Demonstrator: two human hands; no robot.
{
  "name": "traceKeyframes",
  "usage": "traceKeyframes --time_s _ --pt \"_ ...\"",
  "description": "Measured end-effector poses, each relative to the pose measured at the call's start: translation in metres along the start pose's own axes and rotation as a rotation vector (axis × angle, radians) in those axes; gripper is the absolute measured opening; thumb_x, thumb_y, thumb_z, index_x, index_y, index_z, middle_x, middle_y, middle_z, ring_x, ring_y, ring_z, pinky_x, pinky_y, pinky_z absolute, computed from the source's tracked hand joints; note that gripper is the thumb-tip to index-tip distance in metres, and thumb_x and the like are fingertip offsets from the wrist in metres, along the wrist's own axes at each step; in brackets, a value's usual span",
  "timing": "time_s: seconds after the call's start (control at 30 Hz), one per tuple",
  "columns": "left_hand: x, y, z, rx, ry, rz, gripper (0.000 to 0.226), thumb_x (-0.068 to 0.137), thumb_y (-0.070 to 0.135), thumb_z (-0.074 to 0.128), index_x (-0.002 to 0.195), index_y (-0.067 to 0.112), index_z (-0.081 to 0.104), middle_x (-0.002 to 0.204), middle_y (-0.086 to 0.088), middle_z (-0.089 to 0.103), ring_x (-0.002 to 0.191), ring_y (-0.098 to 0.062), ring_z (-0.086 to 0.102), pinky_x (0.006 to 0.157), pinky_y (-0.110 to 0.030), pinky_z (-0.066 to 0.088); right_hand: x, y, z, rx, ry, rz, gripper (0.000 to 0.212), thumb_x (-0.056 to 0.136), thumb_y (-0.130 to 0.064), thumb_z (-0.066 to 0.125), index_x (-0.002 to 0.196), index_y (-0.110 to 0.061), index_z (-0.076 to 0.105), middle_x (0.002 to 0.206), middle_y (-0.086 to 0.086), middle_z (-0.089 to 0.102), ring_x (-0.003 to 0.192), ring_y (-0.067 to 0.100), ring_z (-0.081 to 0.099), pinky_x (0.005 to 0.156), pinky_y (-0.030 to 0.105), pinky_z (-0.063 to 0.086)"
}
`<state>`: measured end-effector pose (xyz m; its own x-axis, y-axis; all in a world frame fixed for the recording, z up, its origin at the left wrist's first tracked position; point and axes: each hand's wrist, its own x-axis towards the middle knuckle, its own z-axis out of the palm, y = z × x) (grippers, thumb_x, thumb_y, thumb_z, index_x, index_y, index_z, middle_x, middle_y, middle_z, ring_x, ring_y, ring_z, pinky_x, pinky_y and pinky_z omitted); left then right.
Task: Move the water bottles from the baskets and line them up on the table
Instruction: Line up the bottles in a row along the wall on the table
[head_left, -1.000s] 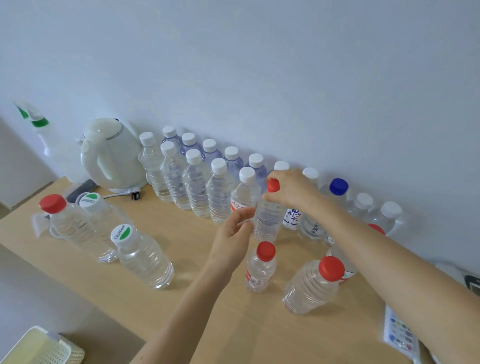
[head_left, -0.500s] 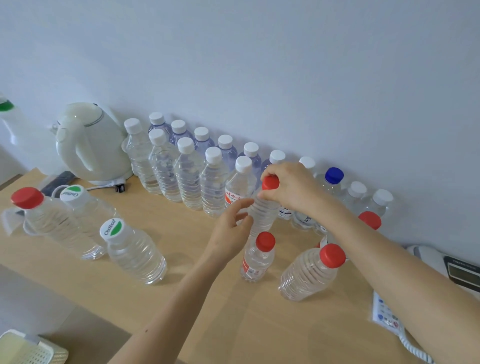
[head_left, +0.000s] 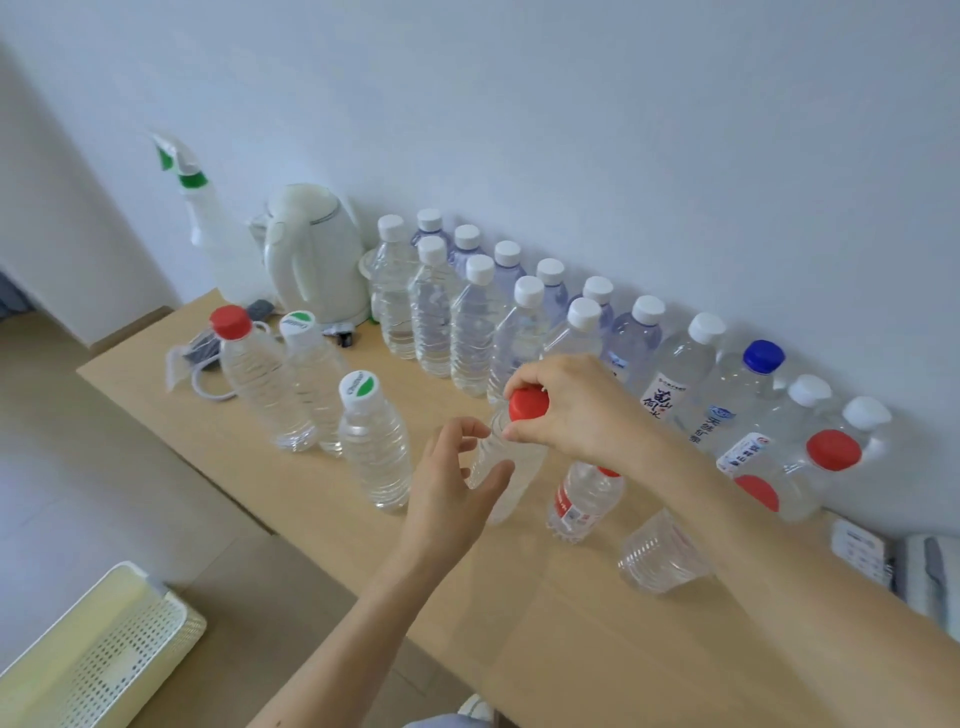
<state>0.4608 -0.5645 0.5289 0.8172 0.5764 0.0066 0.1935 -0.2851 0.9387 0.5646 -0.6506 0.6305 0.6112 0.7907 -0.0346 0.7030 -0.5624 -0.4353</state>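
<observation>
Our right hand (head_left: 576, 410) pinches the red-capped bottle (head_left: 525, 467) by its cap, left hand (head_left: 447, 483) loosely open beside its body

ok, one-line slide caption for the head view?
Right hand grips a red-capped bottle by its cap, left hand cupped beside its body, amid water bottles on the wooden table.
</observation>
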Motion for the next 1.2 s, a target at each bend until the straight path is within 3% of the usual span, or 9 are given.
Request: traceKeyframes --time_s 0.1,0.33,0.5,0.63,0.77,0.9,1.07,1.2 --pt "-0.014 -0.007 -0.006 -0.014 0.03 -0.025 0.031 0.081 0.015 0.066 0.095 0.033 0.045 0.112 0.007 0.056 0.107 -0.006 0.052 0.076 -0.017 0.043 -0.004 -0.009 0.013 0.014 -0.022 -0.011 0.03 0.075 -0.029 0.072 0.103 -0.019 0.065 0.089 -0.007 0.053 0.087 0.007 0.043 0.074 0.02 0.032" --pt "-0.027 -0.002 -0.01 -0.056 0.038 -0.077 0.028 0.081 0.013 0.064 0.103 0.022 0.049 0.114 0.006 0.056 0.113 -0.011 0.053 0.088 -0.037 0.051 -0.012 -0.018 0.027 -0.021 -0.029 0.001 0.031 0.077 -0.029 0.071 0.105 -0.018 0.064 0.106 0.0 0.061 0.089 0.01 0.044 0.075 0.022 0.033" --pt "-0.033 0.001 -0.024 -0.048 -0.047 -0.078 0.033 0.087 0.017 0.059 0.119 0.023 0.048 0.115 0.018 0.051 0.113 -0.005 0.048 0.089 -0.023 0.039 -0.011 -0.025 0.024 -0.061 -0.074 0.013 0.033 0.081 -0.033 0.065 0.112 -0.021 0.06 0.113 -0.001 0.061 0.103 0.016 0.052 0.085 0.029 0.042" --pt "-0.034 0.001 -0.056 -0.095 -0.026 0.0 0.025 0.089 0.009 0.054 0.098 0.033 0.053 0.105 0.021 0.058 0.107 -0.003 0.056 0.089 -0.019 0.045 0.0 -0.038 0.018 -0.059 -0.139 0.031 0.037 0.084 -0.037 0.063 0.117 -0.02 0.059 0.117 -0.002 0.061 0.106 0.014 0.054 0.085 0.025 0.04" --pt "-0.021 -0.006 -0.101 -0.168 0.15 0.11 0.036 0.088 -0.002 0.05 0.086 0.032 0.061 0.09 0.017 0.069 0.094 0.0 0.063 0.081 -0.012 0.048 0.036 -0.062 0.015 0.04 -0.002 -0.012 0.029 0.084 -0.034 0.063 0.108 -0.019 0.064 0.11 -0.002 0.063 0.093 0.008 0.054 0.08 0.02 0.037" --pt "0.012 -0.025 -0.144 -0.174 0.34 0.066 0.035 0.087 -0.005 0.049 0.083 0.028 0.06 0.089 0.015 0.066 0.085 0.01 0.059 0.073 -0.004 0.044 0.086 -0.096 0.027 0.085 0.016 -0.062 0.029 0.084 -0.033 0.063 0.109 -0.017 0.064 0.106 -0.002 0.063 0.091 0.008 0.054 0.078 0.019 0.037" --pt "0.047 -0.05 -0.171 -0.12 0.247 -0.015 0.028 0.088 0.001 0.05 0.089 0.028 0.057 0.098 0.017 0.062 0.09 0.017 0.054 0.066 -0.001 0.041 0.138 -0.13 0.051 0.042 -0.04 -0.069 0.043 0.081 -0.042 0.064 0.116 -0.019 0.058 0.11 0.001 0.061 0.094 0.014 0.054 0.084 0.028 0.044" --pt "0.061 -0.06 -0.176 -0.087 0.179 -0.025 0.03 0.087 0.002 0.053 0.09 0.032 0.054 0.101 0.015 0.061 0.095 0.014 0.054 0.071 -0.005 0.044 0.157 -0.138 0.065 -0.099 -0.128 -0.084 0.045 0.079 -0.044 0.066 0.114 -0.018 0.057 0.104 0.0 0.053 0.095 0.016 0.049 0.075 0.027 0.038"
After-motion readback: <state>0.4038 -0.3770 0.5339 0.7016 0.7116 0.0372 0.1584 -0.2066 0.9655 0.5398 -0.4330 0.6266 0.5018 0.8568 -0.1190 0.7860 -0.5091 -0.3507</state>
